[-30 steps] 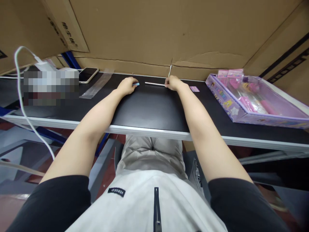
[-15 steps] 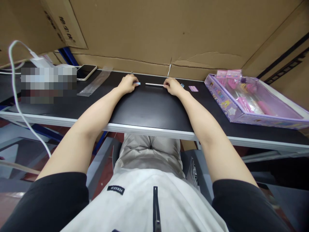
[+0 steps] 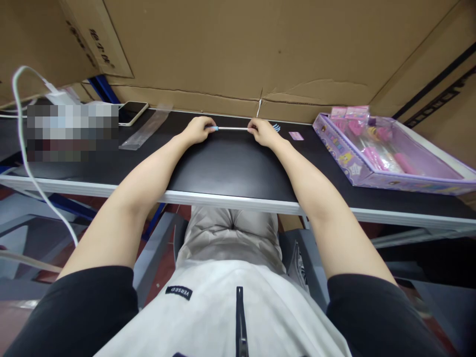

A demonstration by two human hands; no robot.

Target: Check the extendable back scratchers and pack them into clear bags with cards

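Observation:
A thin silvery metal rod (image 3: 233, 129) spans the space between my two hands above the black table. My left hand (image 3: 199, 130) is closed round a light-blue handle (image 3: 213, 129), whose end meets the rod's left tip. The fingers of my right hand (image 3: 260, 131) pinch the rod near its right end. Behind that hand shows a blue claw-shaped head (image 3: 276, 128), which makes this look like a back scratcher. My right hand hides the place where rod and claw join.
A small pink-purple card (image 3: 296, 136) lies right of my right hand. Farther right is a purple display box (image 3: 349, 161) with pink packaged items. At left are a clear plastic sleeve (image 3: 143, 131), a phone (image 3: 133, 113) and a white cable (image 3: 33, 173). Cardboard (image 3: 230, 49) walls the back.
My right hand has moved slightly left with the rod. The gap between the rod's left tip and the blue handle has closed. My left hand has stayed nearly still.

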